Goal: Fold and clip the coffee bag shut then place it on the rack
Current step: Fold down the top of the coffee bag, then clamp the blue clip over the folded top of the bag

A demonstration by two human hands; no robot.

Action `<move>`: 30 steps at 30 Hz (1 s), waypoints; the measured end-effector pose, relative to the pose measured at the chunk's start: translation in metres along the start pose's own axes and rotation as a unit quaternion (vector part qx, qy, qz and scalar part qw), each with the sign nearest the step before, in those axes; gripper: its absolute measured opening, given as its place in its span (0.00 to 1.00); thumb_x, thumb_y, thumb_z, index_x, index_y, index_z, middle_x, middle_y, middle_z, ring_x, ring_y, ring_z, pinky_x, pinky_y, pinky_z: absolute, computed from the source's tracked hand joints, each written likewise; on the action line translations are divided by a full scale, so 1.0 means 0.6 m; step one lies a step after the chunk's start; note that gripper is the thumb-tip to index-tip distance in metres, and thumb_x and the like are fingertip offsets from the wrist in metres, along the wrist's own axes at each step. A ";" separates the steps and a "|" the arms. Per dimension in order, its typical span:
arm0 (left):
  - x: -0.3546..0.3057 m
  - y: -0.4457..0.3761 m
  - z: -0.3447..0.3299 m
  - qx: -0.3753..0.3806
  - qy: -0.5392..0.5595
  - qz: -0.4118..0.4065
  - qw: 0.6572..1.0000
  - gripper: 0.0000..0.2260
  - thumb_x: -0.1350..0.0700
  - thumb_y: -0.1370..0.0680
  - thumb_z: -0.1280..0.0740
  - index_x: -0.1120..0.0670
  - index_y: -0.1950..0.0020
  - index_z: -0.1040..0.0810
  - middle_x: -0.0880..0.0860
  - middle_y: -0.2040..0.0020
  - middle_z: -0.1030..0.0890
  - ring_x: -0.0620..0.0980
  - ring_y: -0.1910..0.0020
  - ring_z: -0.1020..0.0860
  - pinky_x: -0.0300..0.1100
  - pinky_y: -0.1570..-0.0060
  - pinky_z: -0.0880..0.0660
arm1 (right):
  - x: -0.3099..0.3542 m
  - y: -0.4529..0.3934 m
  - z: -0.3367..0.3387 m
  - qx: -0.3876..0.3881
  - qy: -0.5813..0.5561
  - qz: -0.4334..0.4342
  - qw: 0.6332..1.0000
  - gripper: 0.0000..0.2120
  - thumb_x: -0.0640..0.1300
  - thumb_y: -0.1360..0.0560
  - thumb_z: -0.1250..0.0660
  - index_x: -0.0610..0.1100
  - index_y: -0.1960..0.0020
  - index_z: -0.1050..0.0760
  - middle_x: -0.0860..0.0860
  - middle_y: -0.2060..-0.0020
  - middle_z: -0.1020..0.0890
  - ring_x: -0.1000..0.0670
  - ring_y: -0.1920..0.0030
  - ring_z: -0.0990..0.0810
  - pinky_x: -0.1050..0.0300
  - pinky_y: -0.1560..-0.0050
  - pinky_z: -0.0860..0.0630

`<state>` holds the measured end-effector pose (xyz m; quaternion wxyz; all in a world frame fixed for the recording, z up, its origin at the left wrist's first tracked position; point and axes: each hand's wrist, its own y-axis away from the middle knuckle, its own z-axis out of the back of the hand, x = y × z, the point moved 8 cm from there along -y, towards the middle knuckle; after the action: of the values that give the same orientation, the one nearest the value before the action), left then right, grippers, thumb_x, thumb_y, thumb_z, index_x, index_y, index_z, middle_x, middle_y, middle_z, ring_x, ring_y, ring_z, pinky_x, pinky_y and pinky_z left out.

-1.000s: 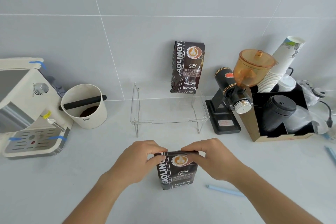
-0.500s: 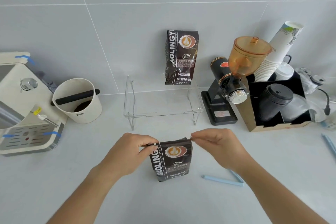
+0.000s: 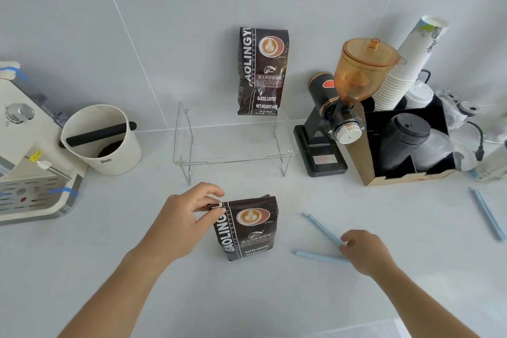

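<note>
Dark coffee bag (image 3: 248, 228) — top corner pinched by left hand (image 3: 186, 217); right hand (image 3: 365, 251) loosely curled on blue clip (image 3: 321, 228).

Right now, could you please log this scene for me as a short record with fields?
Near coffee bag: upright on the counter, top folded over
Left hand: pinching the fold at the bag's top left corner
Right hand: at the blue clip, which lies open in a V; grip not clear
Rack: clear, behind the bag, already holding a second coffee bag
Spare clip: far right on the counter
</note>
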<state>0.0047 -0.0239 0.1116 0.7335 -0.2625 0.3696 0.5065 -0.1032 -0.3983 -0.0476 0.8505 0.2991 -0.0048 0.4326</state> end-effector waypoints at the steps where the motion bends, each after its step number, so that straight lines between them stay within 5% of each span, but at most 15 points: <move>1: 0.003 0.001 0.001 -0.010 0.005 0.005 1.000 0.12 0.57 0.26 0.27 0.39 0.53 0.23 0.28 0.54 0.19 0.33 0.56 0.18 0.25 0.67 0.28 | -0.004 0.001 -0.006 0.001 0.005 -0.010 1.000 0.09 0.46 0.26 0.33 0.50 0.47 0.18 0.51 0.53 0.15 0.47 0.56 0.21 0.59 0.58 0.27; 4: 0.008 0.005 0.001 -0.034 0.013 0.000 0.999 0.12 0.59 0.27 0.26 0.42 0.56 0.24 0.30 0.54 0.18 0.33 0.57 0.18 0.24 0.65 0.28 | -0.009 0.004 -0.014 -0.001 0.026 -0.028 0.999 0.04 0.44 0.28 0.34 0.49 0.59 0.21 0.50 0.61 0.17 0.45 0.59 0.18 0.59 0.69 0.30; 7: 0.013 0.006 -0.001 -0.042 0.030 -0.005 0.999 0.13 0.61 0.28 0.25 0.42 0.59 0.22 0.34 0.58 0.15 0.35 0.59 0.17 0.23 0.62 0.28 | -0.003 0.006 -0.012 -0.002 0.038 -0.019 0.999 0.09 0.45 0.27 0.34 0.49 0.66 0.27 0.50 0.65 0.21 0.45 0.61 0.20 0.60 0.72 0.33; 14: 0.042 -0.003 -0.010 -0.053 0.154 0.041 0.986 0.13 0.65 0.27 0.27 0.46 0.60 0.17 0.47 0.61 0.12 0.42 0.63 0.15 0.26 0.60 0.24 | 0.035 0.015 0.039 -0.021 -0.058 0.041 0.997 0.07 0.44 0.24 0.34 0.48 0.61 0.24 0.50 0.66 0.17 0.49 0.69 0.19 0.61 0.73 0.27; 17: 0.048 -0.006 -0.015 -0.049 0.192 0.044 0.979 0.13 0.67 0.24 0.30 0.48 0.56 0.16 0.47 0.58 0.12 0.42 0.59 0.15 0.25 0.58 0.25 | 0.062 0.024 0.080 -0.044 -0.131 0.075 0.988 0.09 0.40 0.26 0.32 0.48 0.64 0.21 0.50 0.68 0.16 0.54 0.75 0.20 0.63 0.75 0.25; 21: 0.051 -0.009 -0.018 -0.036 0.215 0.036 0.975 0.13 0.68 0.22 0.34 0.50 0.51 0.17 0.46 0.54 0.12 0.42 0.53 0.15 0.25 0.54 0.25 | 0.097 0.040 0.132 -0.059 -0.202 0.100 0.972 0.08 0.40 0.27 0.28 0.50 0.62 0.17 0.55 0.69 0.14 0.54 0.72 0.15 0.63 0.68 0.22; 25: 0.053 -0.011 -0.019 -0.038 0.230 0.030 0.972 0.13 0.68 0.22 0.35 0.52 0.49 0.17 0.48 0.52 0.12 0.44 0.51 0.15 0.27 0.52 0.25 | 0.137 0.060 0.178 -0.059 -0.284 0.112 0.950 0.09 0.40 0.28 0.25 0.49 0.66 0.16 0.56 0.72 0.15 0.52 0.72 0.14 0.71 0.77 0.32; 30: 0.060 -0.009 -0.022 -0.046 0.245 0.036 0.968 0.13 0.68 0.22 0.35 0.51 0.51 0.16 0.47 0.53 0.12 0.44 0.52 0.15 0.27 0.53 0.24 | 0.209 0.089 0.206 -0.029 -0.322 0.159 0.933 0.09 0.41 0.29 0.25 0.51 0.66 0.16 0.53 0.74 0.15 0.53 0.72 0.15 0.66 0.79 0.36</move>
<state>0.0141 -0.0160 0.0745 0.5892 -0.3984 0.5238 0.4688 -0.0333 -0.3458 0.1142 0.7318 0.3930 -0.3387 0.4419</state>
